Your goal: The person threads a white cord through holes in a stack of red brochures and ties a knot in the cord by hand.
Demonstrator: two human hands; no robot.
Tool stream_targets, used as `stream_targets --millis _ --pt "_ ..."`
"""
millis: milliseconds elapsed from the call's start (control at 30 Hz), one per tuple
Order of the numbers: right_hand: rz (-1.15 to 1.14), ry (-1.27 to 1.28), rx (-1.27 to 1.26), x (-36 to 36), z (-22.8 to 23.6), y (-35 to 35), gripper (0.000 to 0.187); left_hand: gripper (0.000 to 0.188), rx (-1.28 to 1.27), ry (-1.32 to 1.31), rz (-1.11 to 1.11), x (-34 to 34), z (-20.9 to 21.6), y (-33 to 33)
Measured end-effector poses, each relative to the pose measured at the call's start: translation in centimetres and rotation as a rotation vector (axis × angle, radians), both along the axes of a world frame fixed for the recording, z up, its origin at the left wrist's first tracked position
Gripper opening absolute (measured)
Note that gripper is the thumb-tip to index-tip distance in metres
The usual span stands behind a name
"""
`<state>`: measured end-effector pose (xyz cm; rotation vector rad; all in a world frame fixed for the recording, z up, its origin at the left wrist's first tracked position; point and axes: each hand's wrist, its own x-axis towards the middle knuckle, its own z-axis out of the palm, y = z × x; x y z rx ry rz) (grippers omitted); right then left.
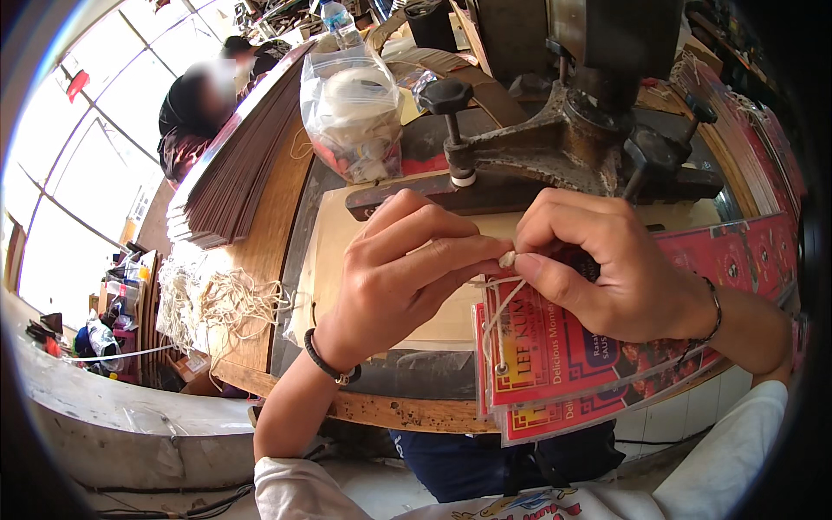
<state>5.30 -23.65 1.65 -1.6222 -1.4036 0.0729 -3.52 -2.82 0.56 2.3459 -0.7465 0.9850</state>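
Note:
My left hand (407,269) and my right hand (602,269) meet over the table's middle, their fingertips pinching a knot (508,258) in a white string (496,325). The string runs down to a metal eyelet in the corner of a red printed card (572,347) in clear plastic. Beneath it lies another red card (568,414), slightly offset toward me. Part of the upper card is covered by my right hand and wrist. Both hands are closed on the cord, finger and thumb pressed together.
Behind my hands stands a heavy black press (555,147). A clear plastic bag (351,113) of white string sits left of it. Loose string (221,303) hangs at the table's left edge, by a tall stack of cards (247,165). Another person (195,113) sits at far left.

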Motion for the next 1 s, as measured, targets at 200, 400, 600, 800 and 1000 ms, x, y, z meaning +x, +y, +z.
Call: stream_targets --millis 200,400,600,800,1000 --pt "0.004 -0.016 -0.004 0.0 -0.1 0.0 0.015 0.022 0.055 -0.039 0.035 0.2 0.2 0.5" --pt "0.018 -0.034 -0.006 0.0 -0.1 0.1 0.014 0.022 0.128 -0.070 0.071 0.1 0.5 1.1" --pt "0.034 -0.039 -0.012 0.1 0.0 0.1 0.013 0.021 0.134 -0.057 0.076 0.2 0.4 1.1" --pt "0.055 -0.043 -0.027 0.0 0.1 0.1 0.013 0.020 0.149 -0.042 0.091 0.2 0.4 1.2" --pt "0.056 -0.046 -0.034 0.0 -0.1 0.1 0.011 0.019 0.152 -0.038 0.092 0.5 0.1 1.2"
